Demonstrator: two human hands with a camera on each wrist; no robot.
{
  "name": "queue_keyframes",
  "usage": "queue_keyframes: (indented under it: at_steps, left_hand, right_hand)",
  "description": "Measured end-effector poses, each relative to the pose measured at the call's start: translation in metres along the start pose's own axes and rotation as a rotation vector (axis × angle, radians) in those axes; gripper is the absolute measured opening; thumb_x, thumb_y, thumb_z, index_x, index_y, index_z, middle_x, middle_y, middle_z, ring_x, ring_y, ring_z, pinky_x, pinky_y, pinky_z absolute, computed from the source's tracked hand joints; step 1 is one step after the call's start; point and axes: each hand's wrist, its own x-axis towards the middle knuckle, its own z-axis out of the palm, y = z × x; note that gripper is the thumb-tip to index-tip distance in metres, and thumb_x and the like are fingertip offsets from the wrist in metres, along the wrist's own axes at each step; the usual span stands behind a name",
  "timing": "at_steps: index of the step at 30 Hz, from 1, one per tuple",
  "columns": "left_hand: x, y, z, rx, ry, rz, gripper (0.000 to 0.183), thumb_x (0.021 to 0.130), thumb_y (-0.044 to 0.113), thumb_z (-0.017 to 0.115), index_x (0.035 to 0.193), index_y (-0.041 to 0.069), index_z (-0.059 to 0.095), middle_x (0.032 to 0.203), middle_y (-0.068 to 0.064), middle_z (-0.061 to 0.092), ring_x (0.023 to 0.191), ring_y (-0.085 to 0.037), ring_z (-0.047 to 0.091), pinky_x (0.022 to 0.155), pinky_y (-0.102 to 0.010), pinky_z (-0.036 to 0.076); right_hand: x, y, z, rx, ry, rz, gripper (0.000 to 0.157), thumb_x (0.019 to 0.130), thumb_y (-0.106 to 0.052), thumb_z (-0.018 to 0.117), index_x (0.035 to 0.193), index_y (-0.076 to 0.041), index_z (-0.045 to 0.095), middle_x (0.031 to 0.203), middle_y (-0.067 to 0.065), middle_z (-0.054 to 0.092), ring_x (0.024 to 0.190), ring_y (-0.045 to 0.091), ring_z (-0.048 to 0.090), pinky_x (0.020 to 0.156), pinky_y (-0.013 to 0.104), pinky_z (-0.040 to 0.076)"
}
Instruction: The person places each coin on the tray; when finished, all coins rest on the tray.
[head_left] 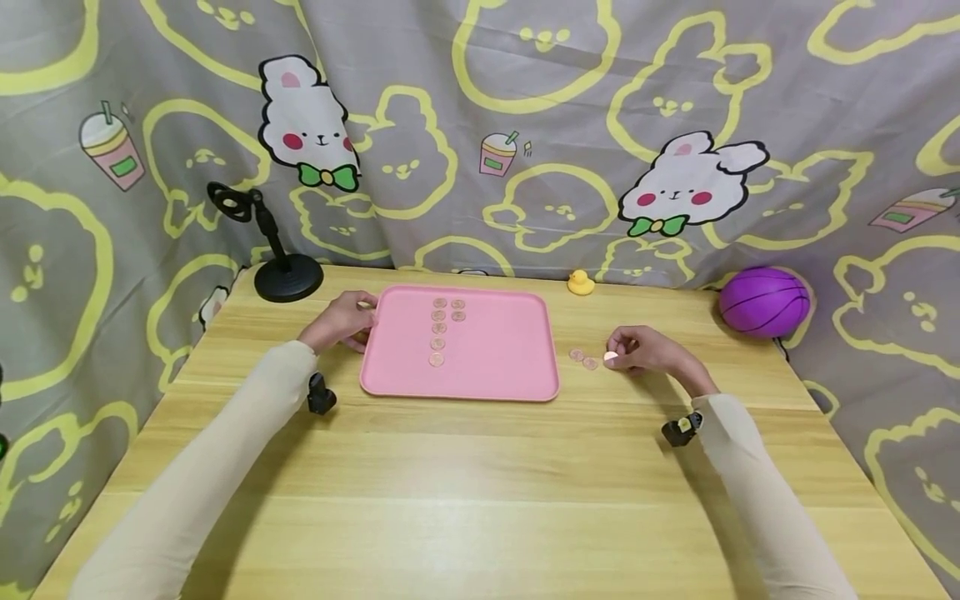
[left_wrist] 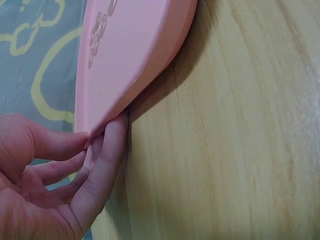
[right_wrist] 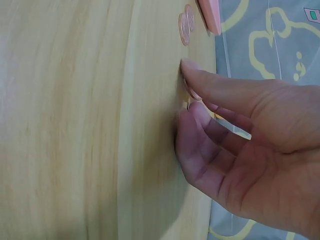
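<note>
Several copper coins (head_left: 437, 343) lie flat on the pink tray (head_left: 510, 350), in a longer left column and a shorter one of two beside it. At the tray's left edge, my left hand (head_left: 341, 321) pinches the rim between thumb and fingers, as the left wrist view shows close up. To the right of the tray, my right hand (head_left: 645, 348) holds a coin (right_wrist: 192, 91) between thumb and fingers, low over the table. Two more coins (head_left: 583, 359) lie on the wood between that hand and the tray.
A yellow rubber duck (head_left: 581, 283) sits at the back of the wooden table (head_left: 480, 475). A purple ball (head_left: 765, 302) is at the back right corner, and a black stand (head_left: 288, 277) at the back left. A patterned curtain (head_left: 420, 167) hangs behind.
</note>
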Motion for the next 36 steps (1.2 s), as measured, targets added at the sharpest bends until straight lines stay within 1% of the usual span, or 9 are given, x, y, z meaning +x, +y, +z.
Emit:
queue_keyframes:
  at_steps: [4, 8, 11, 14, 17, 20, 24, 30, 36]
  left_hand:
    - [-0.002, 0.0, -0.002, 0.004, -0.002, 0.001, 0.053, 0.102, 0.003, 0.048, 0.153, -0.008, 0.037, 0.121, -0.027, 0.063, 0.096, -0.028, 0.069, 0.069, -0.037, 0.066]
    - [-0.003, 0.001, -0.001, -0.005, -0.001, -0.002, 0.054, 0.101, 0.001, 0.048, 0.153, -0.009, 0.037, 0.12, -0.027, 0.062, 0.092, -0.026, 0.069, 0.068, -0.036, 0.066]
    - [-0.003, 0.001, -0.001, -0.007, 0.0, -0.008, 0.055, 0.101, 0.001, 0.048, 0.154, -0.009, 0.036, 0.12, -0.027, 0.062, 0.091, -0.025, 0.069, 0.068, -0.036, 0.066]
    - [-0.002, 0.001, -0.001, -0.001, 0.0, -0.014, 0.055, 0.101, 0.001, 0.048, 0.154, -0.008, 0.037, 0.119, -0.026, 0.062, 0.089, -0.024, 0.069, 0.068, -0.036, 0.066]
    - [-0.002, 0.001, -0.001, -0.001, 0.003, -0.017, 0.054, 0.101, 0.001, 0.048, 0.153, -0.007, 0.038, 0.117, -0.025, 0.063, 0.087, -0.023, 0.069, 0.068, -0.036, 0.066]
    - [-0.002, 0.001, 0.0, -0.005, 0.007, -0.015, 0.053, 0.1, 0.0, 0.048, 0.151, -0.008, 0.039, 0.112, -0.023, 0.063, 0.084, -0.021, 0.068, 0.066, -0.035, 0.065]
    - [0.0, 0.0, 0.0, -0.008, 0.014, -0.014, 0.052, 0.099, 0.0, 0.048, 0.15, -0.008, 0.04, 0.107, -0.019, 0.064, 0.081, -0.019, 0.067, 0.063, -0.034, 0.065]
    - [0.0, 0.0, 0.0, 0.008, 0.003, -0.014, 0.054, 0.1, 0.001, 0.048, 0.153, -0.007, 0.038, 0.112, -0.022, 0.064, 0.083, -0.02, 0.069, 0.067, -0.035, 0.065]
    - [-0.001, 0.0, 0.0, 0.014, 0.003, -0.012, 0.054, 0.101, 0.001, 0.048, 0.153, -0.007, 0.038, 0.115, -0.024, 0.064, 0.087, -0.023, 0.07, 0.067, -0.036, 0.065]
  right_hand:
    - [0.003, 0.0, -0.001, 0.014, 0.042, 0.027, 0.023, 0.098, -0.006, 0.072, 0.107, 0.012, 0.06, 0.088, 0.012, 0.062, 0.076, 0.014, 0.059, 0.066, 0.028, 0.058]
    - [0.008, -0.004, -0.001, 0.077, 0.083, 0.032, 0.021, 0.099, -0.001, 0.068, 0.108, 0.015, 0.058, 0.09, 0.019, 0.067, 0.077, 0.017, 0.067, 0.07, 0.03, 0.063]
    - [0.013, -0.01, 0.002, 0.121, 0.108, 0.028, 0.022, 0.1, 0.0, 0.066, 0.11, 0.017, 0.058, 0.093, 0.021, 0.069, 0.078, 0.015, 0.07, 0.073, 0.031, 0.064]
    - [0.02, -0.017, 0.007, 0.149, 0.133, 0.032, 0.021, 0.101, 0.0, 0.065, 0.111, 0.018, 0.057, 0.094, 0.021, 0.068, 0.078, 0.013, 0.071, 0.075, 0.03, 0.065]
    - [0.026, -0.023, 0.011, 0.153, 0.145, 0.028, 0.02, 0.102, 0.002, 0.062, 0.112, 0.018, 0.057, 0.096, 0.022, 0.068, 0.079, 0.011, 0.071, 0.075, 0.029, 0.065]
    - [0.03, -0.028, 0.014, 0.157, 0.14, 0.024, 0.02, 0.102, 0.003, 0.061, 0.114, 0.018, 0.056, 0.098, 0.022, 0.067, 0.081, 0.012, 0.071, 0.076, 0.029, 0.065]
    - [0.036, -0.033, 0.017, 0.179, 0.131, 0.024, 0.021, 0.102, 0.002, 0.062, 0.115, 0.018, 0.057, 0.099, 0.02, 0.066, 0.083, 0.014, 0.071, 0.08, 0.031, 0.065]
    - [0.045, -0.04, 0.023, 0.188, 0.156, 0.011, 0.025, 0.101, -0.003, 0.067, 0.117, 0.015, 0.06, 0.098, 0.015, 0.068, 0.082, 0.013, 0.07, 0.081, 0.029, 0.064]
    - [0.052, -0.048, 0.029, 0.225, 0.183, -0.009, 0.025, 0.1, -0.004, 0.069, 0.114, 0.015, 0.061, 0.096, 0.017, 0.074, 0.078, 0.012, 0.072, 0.078, 0.029, 0.064]
